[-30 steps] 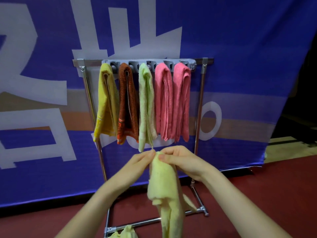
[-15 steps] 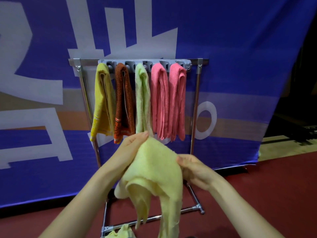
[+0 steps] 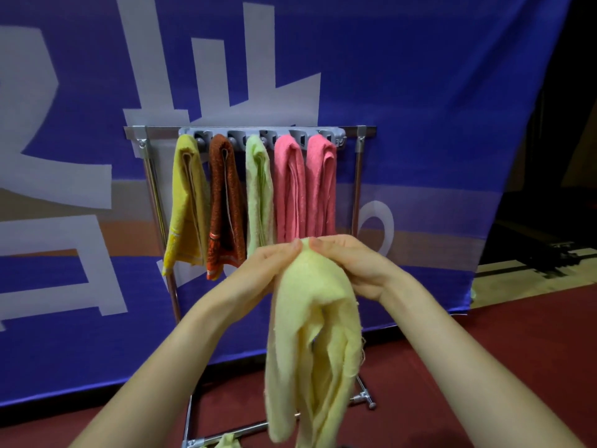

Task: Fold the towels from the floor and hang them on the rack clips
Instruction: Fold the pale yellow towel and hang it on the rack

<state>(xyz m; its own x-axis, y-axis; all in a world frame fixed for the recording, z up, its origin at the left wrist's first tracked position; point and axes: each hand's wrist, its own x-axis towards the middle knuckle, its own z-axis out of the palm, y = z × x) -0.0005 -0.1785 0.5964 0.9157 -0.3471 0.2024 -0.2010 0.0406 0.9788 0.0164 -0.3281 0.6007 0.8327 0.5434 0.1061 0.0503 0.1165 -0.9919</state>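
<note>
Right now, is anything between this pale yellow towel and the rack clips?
Yes: two pink towels hang from the clips beyond the pale yellow towel pinched by the left hand and right hand. No free clip shows clearly.

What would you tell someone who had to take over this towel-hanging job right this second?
Left hand and right hand both pinch the top of a pale yellow towel, which hangs loosely bunched before the rack.
Done: on the clip bar hang a yellow towel, rust-brown towel, light green towel and two pink towels.
Left: finish folding the held towel and clip it up; I cannot make out a free clip. Another pale towel lies on the floor at the rack's base.
</note>
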